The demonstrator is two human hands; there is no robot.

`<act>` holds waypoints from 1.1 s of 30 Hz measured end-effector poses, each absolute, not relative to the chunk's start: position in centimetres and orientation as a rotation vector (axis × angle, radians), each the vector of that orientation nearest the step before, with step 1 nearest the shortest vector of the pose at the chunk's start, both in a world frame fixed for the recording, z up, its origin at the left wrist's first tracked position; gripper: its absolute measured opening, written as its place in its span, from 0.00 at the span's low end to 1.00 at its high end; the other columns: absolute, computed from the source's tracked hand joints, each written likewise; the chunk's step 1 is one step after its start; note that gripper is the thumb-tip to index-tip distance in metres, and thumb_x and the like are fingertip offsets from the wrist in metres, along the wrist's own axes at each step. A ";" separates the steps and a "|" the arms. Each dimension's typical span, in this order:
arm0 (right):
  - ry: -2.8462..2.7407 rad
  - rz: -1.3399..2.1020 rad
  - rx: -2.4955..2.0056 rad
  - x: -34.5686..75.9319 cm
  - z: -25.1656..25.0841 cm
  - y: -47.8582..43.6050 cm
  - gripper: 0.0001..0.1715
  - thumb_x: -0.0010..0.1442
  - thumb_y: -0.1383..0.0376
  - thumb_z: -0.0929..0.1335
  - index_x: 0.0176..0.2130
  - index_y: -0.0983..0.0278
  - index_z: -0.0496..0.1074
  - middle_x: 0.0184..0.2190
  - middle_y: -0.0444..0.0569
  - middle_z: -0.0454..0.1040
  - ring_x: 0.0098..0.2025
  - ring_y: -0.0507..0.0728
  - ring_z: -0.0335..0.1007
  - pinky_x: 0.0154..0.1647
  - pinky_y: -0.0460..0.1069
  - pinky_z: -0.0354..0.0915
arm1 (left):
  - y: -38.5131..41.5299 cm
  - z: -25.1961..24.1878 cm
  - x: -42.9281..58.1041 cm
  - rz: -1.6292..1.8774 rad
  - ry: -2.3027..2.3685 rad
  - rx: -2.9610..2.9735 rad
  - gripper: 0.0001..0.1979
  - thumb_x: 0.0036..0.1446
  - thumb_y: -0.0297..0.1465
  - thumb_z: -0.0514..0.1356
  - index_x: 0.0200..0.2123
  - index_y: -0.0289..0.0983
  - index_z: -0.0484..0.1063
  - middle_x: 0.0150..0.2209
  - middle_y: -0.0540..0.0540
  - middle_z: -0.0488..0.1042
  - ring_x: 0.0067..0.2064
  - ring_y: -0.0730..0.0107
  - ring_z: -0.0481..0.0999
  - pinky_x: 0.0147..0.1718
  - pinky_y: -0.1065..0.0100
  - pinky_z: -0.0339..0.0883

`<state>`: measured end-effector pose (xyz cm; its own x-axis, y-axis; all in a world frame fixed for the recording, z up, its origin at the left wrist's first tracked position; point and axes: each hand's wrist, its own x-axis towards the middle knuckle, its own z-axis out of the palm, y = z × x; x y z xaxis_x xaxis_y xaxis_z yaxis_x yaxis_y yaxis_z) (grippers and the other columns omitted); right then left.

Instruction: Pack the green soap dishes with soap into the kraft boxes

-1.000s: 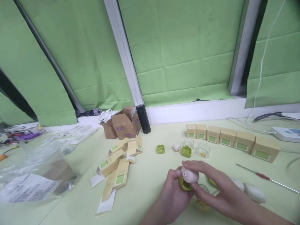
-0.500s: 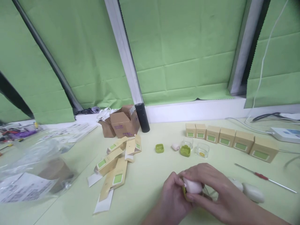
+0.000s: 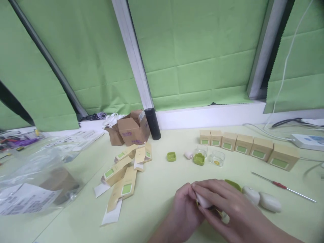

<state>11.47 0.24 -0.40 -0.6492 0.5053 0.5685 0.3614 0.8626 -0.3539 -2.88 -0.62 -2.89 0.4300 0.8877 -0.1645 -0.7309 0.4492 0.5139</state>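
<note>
Near the table's front, my left hand (image 3: 186, 209) curls around a small white rounded piece (image 3: 203, 201) set against an olive-green part, little of which shows. From the other side, the bent fingers of my right hand (image 3: 226, 204) press over the same white piece and hide most of it. Just beyond the right hand, a green lid-like piece (image 3: 233, 184) is partly covered. Beside it lie two whitish rounded pieces, one nearer (image 3: 251, 195) and one farther right (image 3: 270, 202).
Farther back are green trays (image 3: 171, 156), a pinkish-white piece (image 3: 188, 155) and clear containers (image 3: 217, 158). Several small cartons (image 3: 259, 149) form a row. A red-handled screwdriver (image 3: 280, 185) lies right. Flattened cartons (image 3: 126, 189), a cardboard box (image 3: 134, 128), a black cylinder (image 3: 152, 124) and a plastic bag (image 3: 37, 189) occupy the left.
My right hand has closed further over the white piece, which is now more hidden and tilted. The green piece behind that hand has come into view. The camera view has shifted slightly.
</note>
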 end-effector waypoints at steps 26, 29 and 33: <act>-2.503 0.487 -0.718 12.3 0.4 0.3 0.14 0.58 0.74 0.64 0.43 0.60 0.69 0.44 0.50 0.72 0.43 0.59 0.70 0.38 0.53 0.71 | -0.8 -1.8 -3.0 1.006 0.514 0.425 0.08 0.36 0.22 0.51 0.22 0.32 0.69 0.22 0.50 0.67 0.26 0.75 0.64 0.25 0.74 0.55; -2.503 0.516 -0.699 12.8 0.5 0.6 0.27 0.58 0.68 0.67 0.56 0.57 0.60 0.50 0.51 0.70 0.49 0.61 0.68 0.44 0.55 0.70 | -0.7 -1.5 -3.4 0.966 0.457 0.428 0.10 0.42 0.28 0.54 0.28 0.31 0.70 0.25 0.48 0.69 0.28 0.72 0.67 0.26 0.72 0.57; -2.318 0.669 -0.796 13.5 1.4 1.3 0.33 0.58 0.62 0.67 0.59 0.55 0.53 0.54 0.51 0.67 0.51 0.59 0.67 0.47 0.53 0.70 | -0.8 -1.2 -3.6 1.075 0.530 0.578 0.14 0.54 0.39 0.54 0.35 0.32 0.70 0.32 0.45 0.71 0.30 0.69 0.71 0.31 0.67 0.63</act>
